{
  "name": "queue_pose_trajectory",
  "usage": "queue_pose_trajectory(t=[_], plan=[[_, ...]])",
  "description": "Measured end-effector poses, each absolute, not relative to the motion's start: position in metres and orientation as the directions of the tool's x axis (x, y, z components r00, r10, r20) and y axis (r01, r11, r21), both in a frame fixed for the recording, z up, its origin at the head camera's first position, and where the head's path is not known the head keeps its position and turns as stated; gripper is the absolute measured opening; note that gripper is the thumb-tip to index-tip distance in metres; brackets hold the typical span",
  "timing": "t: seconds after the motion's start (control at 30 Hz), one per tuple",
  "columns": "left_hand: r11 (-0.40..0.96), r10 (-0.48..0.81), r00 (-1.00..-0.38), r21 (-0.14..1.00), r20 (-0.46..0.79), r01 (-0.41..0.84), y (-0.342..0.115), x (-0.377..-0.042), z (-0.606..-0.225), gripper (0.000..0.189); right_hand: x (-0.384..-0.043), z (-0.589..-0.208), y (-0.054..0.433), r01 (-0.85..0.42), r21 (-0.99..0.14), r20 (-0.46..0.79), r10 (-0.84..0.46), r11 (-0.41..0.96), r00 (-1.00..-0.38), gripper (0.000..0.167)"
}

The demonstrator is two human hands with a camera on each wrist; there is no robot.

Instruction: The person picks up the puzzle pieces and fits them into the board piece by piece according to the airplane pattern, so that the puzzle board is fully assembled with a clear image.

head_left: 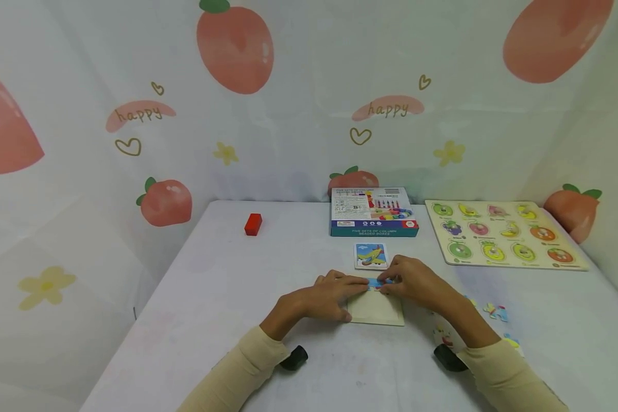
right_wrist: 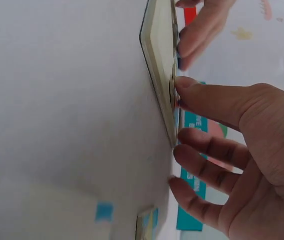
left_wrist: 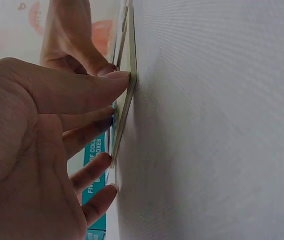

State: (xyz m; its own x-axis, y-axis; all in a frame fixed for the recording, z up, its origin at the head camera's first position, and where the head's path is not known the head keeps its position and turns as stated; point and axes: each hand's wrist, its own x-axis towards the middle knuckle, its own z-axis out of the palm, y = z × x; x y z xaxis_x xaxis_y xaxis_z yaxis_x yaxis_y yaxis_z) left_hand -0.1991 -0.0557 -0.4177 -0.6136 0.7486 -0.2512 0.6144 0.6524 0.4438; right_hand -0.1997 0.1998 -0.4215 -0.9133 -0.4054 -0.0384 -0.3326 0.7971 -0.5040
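Observation:
A small pale puzzle board [head_left: 376,312] lies on the table, with blue puzzle pieces [head_left: 373,282] along its far edge. My left hand [head_left: 327,294] rests at the board's left side, fingers extended over the far pieces and thumb [left_wrist: 114,86] against the near edge. At the far right corner my right hand [head_left: 414,283] pinches a small puzzle piece between thumb [right_wrist: 189,87] and forefinger; fingertips mostly hide it. Its other fingers are spread past the board's edge in the right wrist view. Just beyond the board lies a square card [head_left: 371,256] picturing a yellow airplane.
Several loose puzzle pieces [head_left: 496,312] lie right of the board, partly behind my right forearm. A boxed bead set [head_left: 373,213] stands at the back, a fruit puzzle board [head_left: 504,236] at the back right, and a red block [head_left: 253,224] at the back left.

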Motion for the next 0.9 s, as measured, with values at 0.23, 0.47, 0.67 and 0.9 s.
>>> queue_pose_trajectory(t=[0.23, 0.47, 0.67, 0.9], plan=[[0.655, 0.749, -0.609, 0.434, -0.262, 0.618, -0.056, -0.198, -0.416, 0.072, -0.2, -0.422, 0.203, -0.282, -0.529, -0.07, -0.372, 0.8, -0.925, 0.019], [0.653, 0.751, -0.606, 0.436, -0.264, 0.619, -0.056, -0.199, -0.417, 0.072, -0.201, -0.423, 0.209, -0.299, -0.568, -0.068, -0.406, 0.767, -0.911, 0.027], [0.643, 0.754, -0.612, 0.456, -0.239, 0.615, -0.054, -0.2, -0.419, 0.073, -0.2, -0.425, 0.219, -0.286, -0.571, -0.044, -0.377, 0.77, -0.925, 0.035], [0.565, 0.805, -0.551, 0.57, -0.22, 0.597, -0.042, -0.201, -0.417, 0.094, -0.199, -0.426, 0.218, -0.28, -0.575, -0.053, -0.377, 0.768, -0.925, 0.035]])
